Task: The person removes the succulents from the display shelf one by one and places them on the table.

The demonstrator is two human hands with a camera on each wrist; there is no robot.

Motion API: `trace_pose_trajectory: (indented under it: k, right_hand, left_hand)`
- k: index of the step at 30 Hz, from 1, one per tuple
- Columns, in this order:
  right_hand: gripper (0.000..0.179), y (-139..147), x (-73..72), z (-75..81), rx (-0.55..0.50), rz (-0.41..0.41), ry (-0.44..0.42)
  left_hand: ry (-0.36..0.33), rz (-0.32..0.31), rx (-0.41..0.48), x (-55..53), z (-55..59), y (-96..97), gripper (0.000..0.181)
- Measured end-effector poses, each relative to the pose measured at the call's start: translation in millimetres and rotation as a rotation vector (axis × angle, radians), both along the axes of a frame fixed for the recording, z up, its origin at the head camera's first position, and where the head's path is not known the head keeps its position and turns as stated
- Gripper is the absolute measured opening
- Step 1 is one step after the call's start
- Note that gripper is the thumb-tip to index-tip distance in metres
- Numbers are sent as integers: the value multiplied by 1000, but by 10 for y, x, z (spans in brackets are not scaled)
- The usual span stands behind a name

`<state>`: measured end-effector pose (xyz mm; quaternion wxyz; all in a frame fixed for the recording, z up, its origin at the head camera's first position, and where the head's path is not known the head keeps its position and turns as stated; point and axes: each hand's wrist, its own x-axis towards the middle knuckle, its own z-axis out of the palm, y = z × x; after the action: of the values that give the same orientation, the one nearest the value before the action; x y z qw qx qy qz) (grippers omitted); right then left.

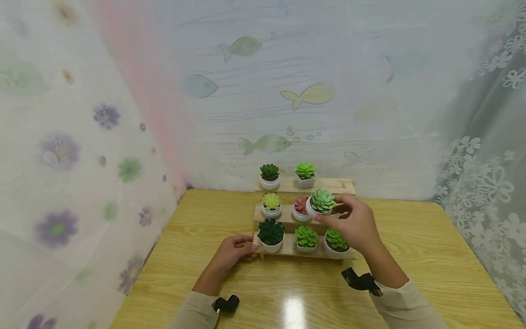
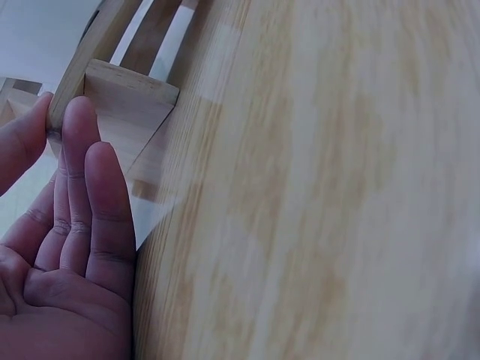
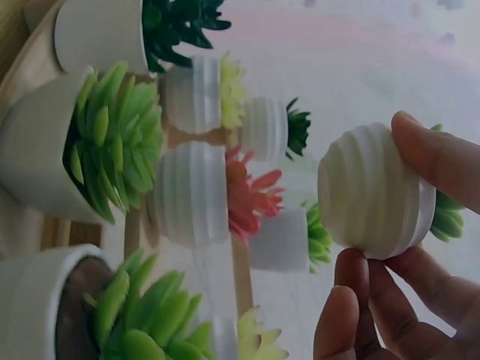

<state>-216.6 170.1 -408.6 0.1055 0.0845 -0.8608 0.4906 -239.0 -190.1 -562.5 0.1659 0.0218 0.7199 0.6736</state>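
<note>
My right hand [image 1: 356, 225] grips a round, ribbed white pot [image 3: 375, 191] between thumb and fingers. In it grows a pale green artificial succulent [image 1: 323, 200]. It is held up in front of the middle step, partly covering a red succulent [image 1: 301, 205] in the head view. My left hand [image 1: 233, 252] pinches the left end of the lowest board of a three-step wooden plant stand [image 2: 127, 82], thumb on one side and fingers on the other. A dark green succulent [image 1: 271, 232] stands nearest that hand. Two bright green succulents [image 1: 306, 236] [image 1: 336, 238] share the lowest step.
A yellow-green succulent [image 1: 271, 201] sits left on the middle step. The top step bears a dark green succulent [image 1: 269, 172] and a bright green one [image 1: 305, 171]. Another yellowish plant [image 3: 259, 339] shows low in the right wrist view. Patterned curtains [image 1: 263, 114] hang behind the wooden table [image 1: 218, 205].
</note>
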Motion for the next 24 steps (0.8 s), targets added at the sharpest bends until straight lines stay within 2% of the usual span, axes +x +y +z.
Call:
trace_pose_trajectory:
  k: [6,15,24]
  right_hand:
    - [60,-73,92,-56,-42,39,9]
    - [57,-168,210,-124,-56,55,44]
    - [52,-265,338,-145,-81,77,16]
  left_hand:
    - [7,-3,9,8,5,7,49]
    - [-5,14,4,16,2,13,48]
    - [-19,20,14,4,-15,6,48]
